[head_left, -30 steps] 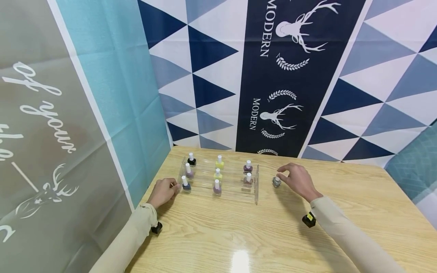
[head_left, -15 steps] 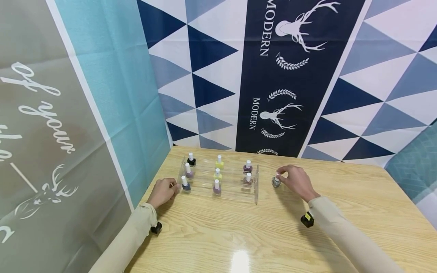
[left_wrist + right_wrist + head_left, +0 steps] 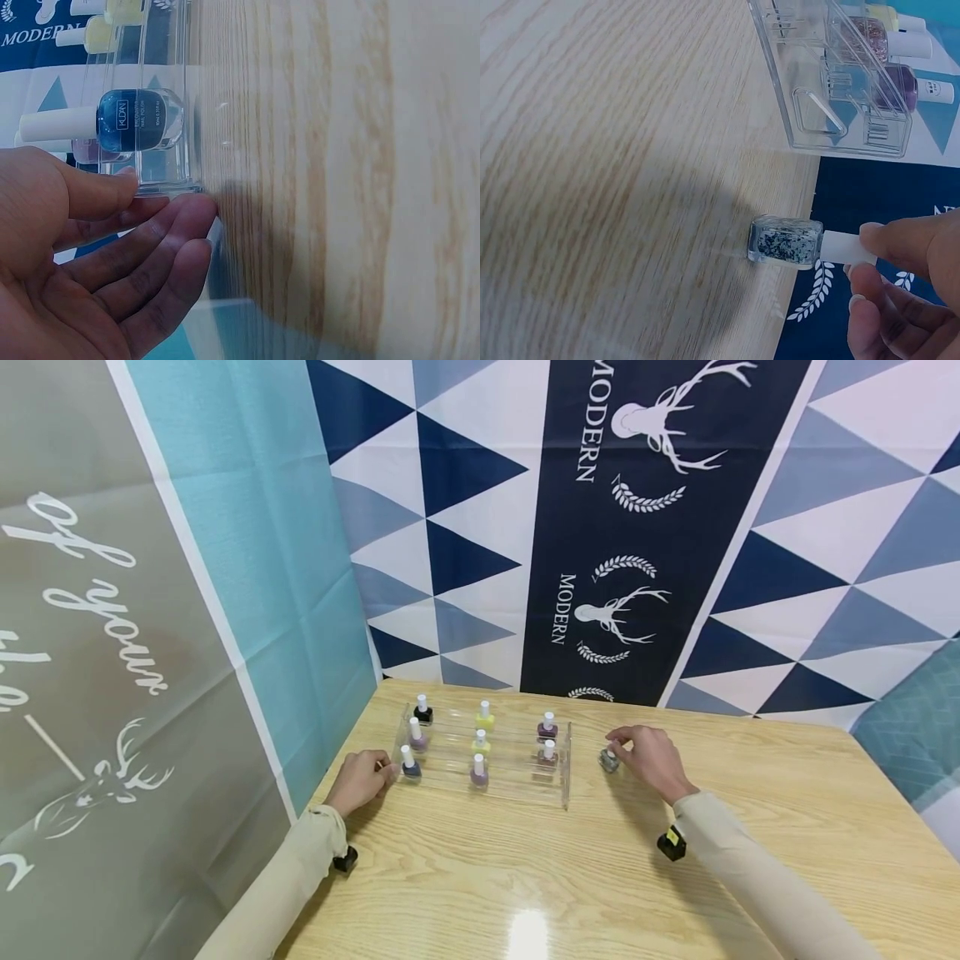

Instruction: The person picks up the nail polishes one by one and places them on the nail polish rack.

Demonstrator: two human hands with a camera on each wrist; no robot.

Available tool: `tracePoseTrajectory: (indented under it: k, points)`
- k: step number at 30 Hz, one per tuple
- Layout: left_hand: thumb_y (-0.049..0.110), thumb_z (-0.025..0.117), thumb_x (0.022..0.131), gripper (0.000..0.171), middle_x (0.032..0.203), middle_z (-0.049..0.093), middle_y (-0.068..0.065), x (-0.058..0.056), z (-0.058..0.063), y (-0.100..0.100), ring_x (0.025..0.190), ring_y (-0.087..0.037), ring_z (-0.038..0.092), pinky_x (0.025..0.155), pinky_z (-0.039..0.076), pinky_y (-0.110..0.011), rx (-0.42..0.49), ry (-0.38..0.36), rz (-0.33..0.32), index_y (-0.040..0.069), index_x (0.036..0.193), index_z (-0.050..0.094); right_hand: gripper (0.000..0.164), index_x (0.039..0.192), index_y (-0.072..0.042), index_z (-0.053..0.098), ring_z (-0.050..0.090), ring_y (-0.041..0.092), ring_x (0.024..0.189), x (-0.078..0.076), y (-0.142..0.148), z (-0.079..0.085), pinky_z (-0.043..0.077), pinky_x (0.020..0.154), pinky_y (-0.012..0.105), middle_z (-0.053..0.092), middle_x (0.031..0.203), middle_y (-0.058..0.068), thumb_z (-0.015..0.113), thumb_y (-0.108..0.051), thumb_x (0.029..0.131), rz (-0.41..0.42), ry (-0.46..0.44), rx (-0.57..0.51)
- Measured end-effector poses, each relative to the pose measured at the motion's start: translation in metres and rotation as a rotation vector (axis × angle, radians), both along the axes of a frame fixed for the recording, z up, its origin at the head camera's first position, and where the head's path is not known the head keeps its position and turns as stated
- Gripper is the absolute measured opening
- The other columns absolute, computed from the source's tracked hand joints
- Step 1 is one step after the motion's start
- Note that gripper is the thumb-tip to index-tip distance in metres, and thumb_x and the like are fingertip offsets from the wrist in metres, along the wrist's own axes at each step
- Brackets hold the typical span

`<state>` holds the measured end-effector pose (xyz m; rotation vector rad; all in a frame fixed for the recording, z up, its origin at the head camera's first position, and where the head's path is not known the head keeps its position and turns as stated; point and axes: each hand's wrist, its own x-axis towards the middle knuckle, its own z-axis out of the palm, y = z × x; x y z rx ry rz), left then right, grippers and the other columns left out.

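A clear acrylic nail polish rack (image 3: 517,789) stands on the table with several white-capped bottles on its tiers. My left hand (image 3: 362,781) pinches the rack's left end panel between thumb and fingers, close beside a dark blue nail polish bottle (image 3: 135,120) on the front tier. Right of the rack, my right hand (image 3: 651,762) holds a glitter nail polish bottle (image 3: 786,241) by its white cap (image 3: 847,247), thumb on one side and fingertips on the other. Dark flecks show through this bottle's clear glass, and its base is close over the tabletop.
On the rack are a black bottle (image 3: 423,711), yellow bottles (image 3: 484,718), light purple ones (image 3: 478,774) and darker ones (image 3: 547,728) at the right end. Patterned cloth (image 3: 472,560) hangs behind the wooden table (image 3: 465,868) and along its left side.
The right fingers have closed in on the glitter bottle's cap, and the bottle now leans a little. The left hand keeps its place at the rack's left end.
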<state>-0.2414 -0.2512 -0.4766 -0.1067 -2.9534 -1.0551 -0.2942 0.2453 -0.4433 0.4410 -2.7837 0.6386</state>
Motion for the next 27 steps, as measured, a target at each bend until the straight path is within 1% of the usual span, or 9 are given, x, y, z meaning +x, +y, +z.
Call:
tracePoseTrajectory:
  k: [3, 4, 6, 10, 15, 22, 27]
  points:
    - [0.020, 0.065, 0.103, 0.028, 0.057, 0.062, -0.003, 0.000, 0.001, 0.000, 0.047, -0.016, 0.052, 0.048, 0.039, -0.030, -0.002, 0.007, 0.000, 0.011, 0.077, 0.067, 0.018, 0.106, 0.000, 0.077, 0.068, 0.029, 0.075, 0.000, 0.000, 0.000, 0.052, 0.060, 0.046, 0.077, 0.098, 0.015, 0.074, -0.012, 0.093, -0.028, -0.014, -0.003]
    - [0.020, 0.065, 0.103, 0.028, 0.057, 0.062, -0.002, 0.000, 0.001, 0.001, 0.047, -0.015, 0.052, 0.049, 0.039, -0.030, -0.003, 0.007, 0.001, 0.011, 0.077, 0.067, 0.018, 0.106, 0.000, 0.077, 0.069, 0.031, 0.079, 0.001, 0.000, 0.000, 0.052, 0.062, 0.047, 0.077, 0.098, 0.015, 0.074, -0.013, 0.093, -0.034, -0.019, 0.000]
    - [0.019, 0.065, 0.103, 0.028, 0.057, 0.062, -0.002, 0.001, 0.002, 0.001, 0.047, -0.015, 0.052, 0.049, 0.039, -0.030, -0.008, 0.009, 0.002, 0.011, 0.077, 0.067, 0.018, 0.103, 0.000, 0.077, 0.069, 0.033, 0.081, 0.001, 0.000, 0.000, 0.053, 0.064, 0.048, 0.077, 0.099, 0.015, 0.075, -0.014, 0.093, -0.048, -0.034, -0.001]
    - [0.019, 0.065, 0.103, 0.027, 0.057, 0.062, -0.001, 0.000, 0.002, 0.001, 0.048, -0.015, 0.054, 0.049, 0.040, -0.030, -0.011, 0.008, 0.006, 0.011, 0.077, 0.067, 0.015, 0.099, -0.001, 0.078, 0.067, 0.029, 0.076, 0.000, 0.001, -0.001, 0.051, 0.061, 0.045, 0.077, 0.097, 0.016, 0.075, -0.014, 0.093, -0.033, -0.038, 0.004]
    - [0.019, 0.066, 0.103, 0.027, 0.057, 0.062, -0.001, 0.000, 0.002, 0.001, 0.048, -0.015, 0.055, 0.048, 0.040, -0.030, -0.008, 0.013, 0.005, 0.011, 0.077, 0.068, 0.013, 0.098, -0.001, 0.079, 0.064, 0.023, 0.069, 0.000, 0.003, 0.000, 0.047, 0.056, 0.037, 0.077, 0.093, 0.015, 0.076, -0.013, 0.093, -0.008, -0.037, 0.010]
    - [0.018, 0.065, 0.103, 0.027, 0.057, 0.062, -0.002, 0.001, 0.003, 0.002, 0.048, -0.015, 0.054, 0.048, 0.040, -0.030, -0.006, 0.010, -0.002, 0.010, 0.078, 0.068, 0.012, 0.098, 0.001, 0.079, 0.060, 0.017, 0.064, 0.003, 0.004, 0.005, 0.044, 0.054, 0.034, 0.077, 0.089, 0.014, 0.076, -0.010, 0.093, 0.028, -0.019, 0.013]
    - [0.018, 0.065, 0.103, 0.027, 0.057, 0.063, -0.002, 0.001, 0.003, 0.001, 0.048, -0.015, 0.053, 0.049, 0.040, -0.030, -0.007, 0.000, 0.002, 0.010, 0.078, 0.068, 0.013, 0.098, 0.002, 0.079, 0.052, 0.012, 0.055, 0.005, 0.005, 0.010, 0.042, 0.052, 0.032, 0.076, 0.087, 0.013, 0.074, -0.009, 0.093, 0.057, 0.005, 0.002]
